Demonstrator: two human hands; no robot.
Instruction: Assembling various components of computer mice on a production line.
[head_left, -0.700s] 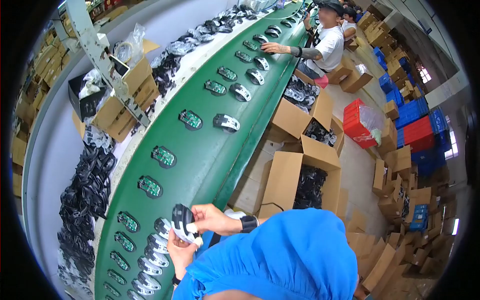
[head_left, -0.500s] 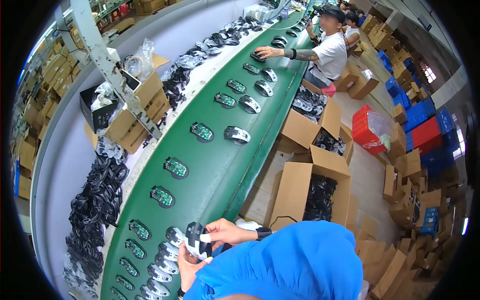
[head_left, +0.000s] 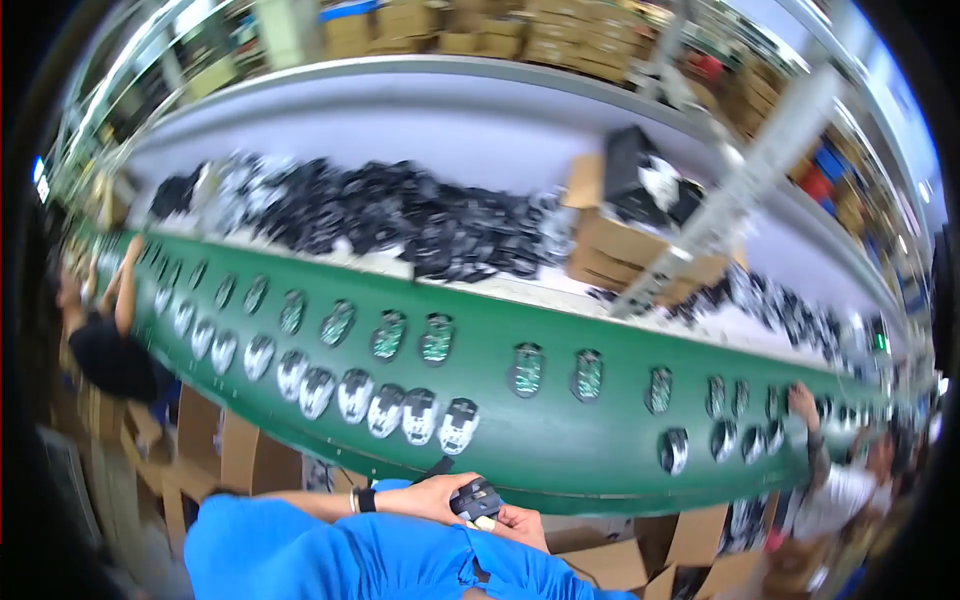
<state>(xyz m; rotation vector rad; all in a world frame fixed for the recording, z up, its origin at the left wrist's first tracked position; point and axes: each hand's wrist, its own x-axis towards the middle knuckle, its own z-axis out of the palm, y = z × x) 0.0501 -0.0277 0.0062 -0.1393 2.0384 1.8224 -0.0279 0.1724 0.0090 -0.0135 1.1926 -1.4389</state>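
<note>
Close to my body, at the near edge of the green conveyor belt [head_left: 630, 455], both hands hold a dark grey and black computer mouse shell [head_left: 478, 497]. My left hand [head_left: 432, 497] grips it from the left, with bands round the wrist. My right hand [head_left: 522, 522] has its fingers on the shell's right side; a pale cover shows on a fingertip there. Beyond them lies a row of white-and-black mouse shells [head_left: 459, 426]. Farther across the belt runs a row of mouse bases with green circuit boards [head_left: 528, 370]. The shell's underside is hidden.
Behind the belt, a ledge carries a heap of black parts [head_left: 400, 212], a cardboard box [head_left: 615, 250] and a slanted metal post [head_left: 730, 190]. Co-workers' hands reach over the belt at right [head_left: 803, 402] and left [head_left: 133, 250]. Open cartons [head_left: 690, 540] stand below.
My view has swung round, so the belt now runs left to right. The mouse shell, held over the belt before, is now close to my body, still in both hands.
</note>
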